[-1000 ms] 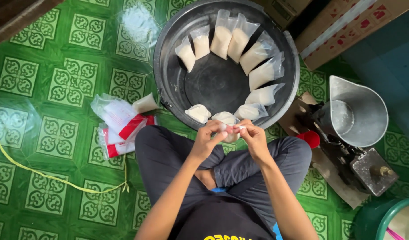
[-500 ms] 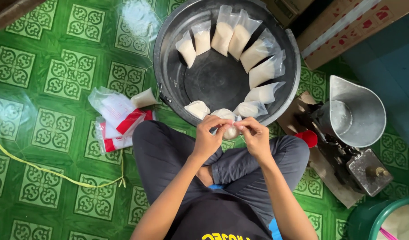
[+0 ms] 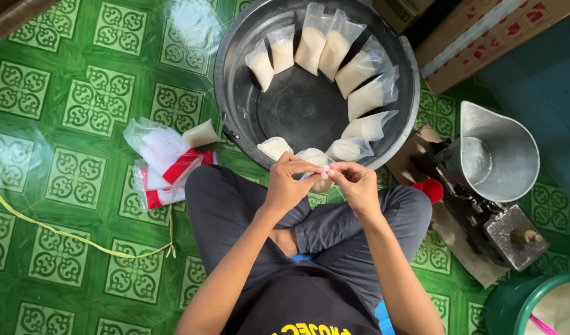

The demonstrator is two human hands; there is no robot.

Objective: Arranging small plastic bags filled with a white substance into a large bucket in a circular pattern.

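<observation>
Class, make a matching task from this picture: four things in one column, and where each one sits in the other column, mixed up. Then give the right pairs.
Things:
1. filled bags
2. small bag
3. yellow cord
4. metal scoop

Places:
A. on the green floor, to the person's left
B. leaning round the inside of the black tub
C. on a stand to the person's right
D. between both hands' fingers

Pairs: 1-B, 2-D, 3-A, 4-C

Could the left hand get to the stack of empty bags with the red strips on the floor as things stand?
Probably yes, once it lets go. The left hand pinches the small filled bag together with the right hand. The bag stack lies on the green tiles beside the left knee, nothing between.
</observation>
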